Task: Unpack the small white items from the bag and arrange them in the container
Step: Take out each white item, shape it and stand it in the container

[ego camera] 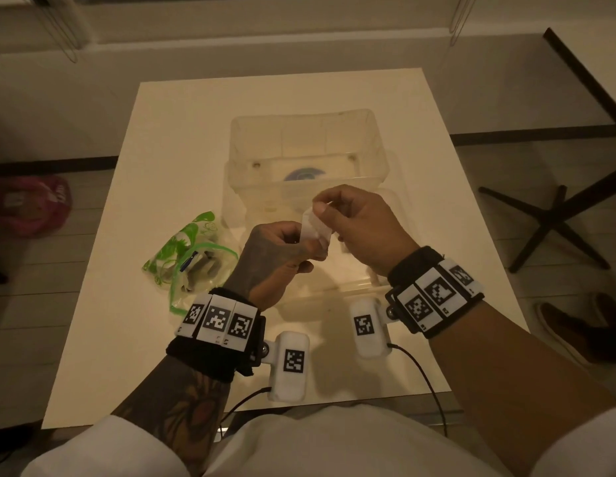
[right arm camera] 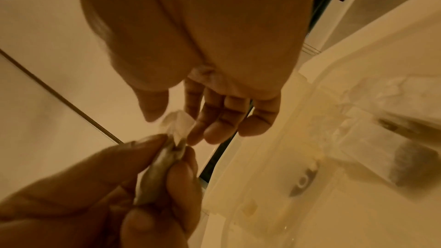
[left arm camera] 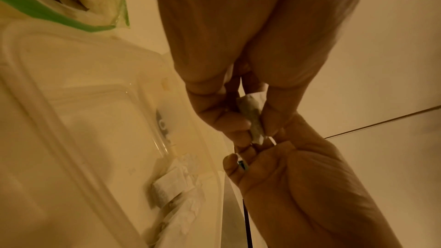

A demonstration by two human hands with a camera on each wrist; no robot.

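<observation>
I hold one small white item [ego camera: 313, 228] with both hands, above the near part of the clear plastic container [ego camera: 378, 132]. My left hand [ego camera: 299, 244] pinches its lower end between thumb and fingers [left arm camera: 238, 125]. My right hand [ego camera: 319, 206] pinches its upper end, a thin wrapper flap [right arm camera: 177, 123]. The left wrist view shows the item [left arm camera: 253, 118] as a grey-white packet. The green-edged zip bag [ego camera: 193, 259] lies on the table at my left, its mouth gaping. Other white items [left arm camera: 171, 184] lie inside the clear plastic.
The white table [ego camera: 127, 339] ends close to my body. A clear flat plastic part [ego camera: 334, 290] lies under my hands in front of the tub. Right of the table are a dark chair base [ego camera: 554, 222] and a shoe [ego camera: 574, 325]; a pink bag [ego camera: 31, 204] lies at its left.
</observation>
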